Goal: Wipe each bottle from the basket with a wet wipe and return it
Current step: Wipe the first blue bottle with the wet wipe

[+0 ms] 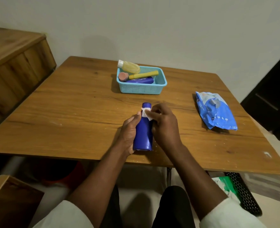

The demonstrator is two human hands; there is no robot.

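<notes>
Bottles are being cleaned one at a time: a blue bottle (143,130) is held above the near edge of the bench (70,112) in the closed grip of the left hand (129,130), while a wet wipe (146,113), pinched in the right hand (164,124), is pressed at its neck. Four more are seen in the basket (142,89); whether those are wiped cannot be told. A wipes pack (215,111) is lying to the right.
</notes>
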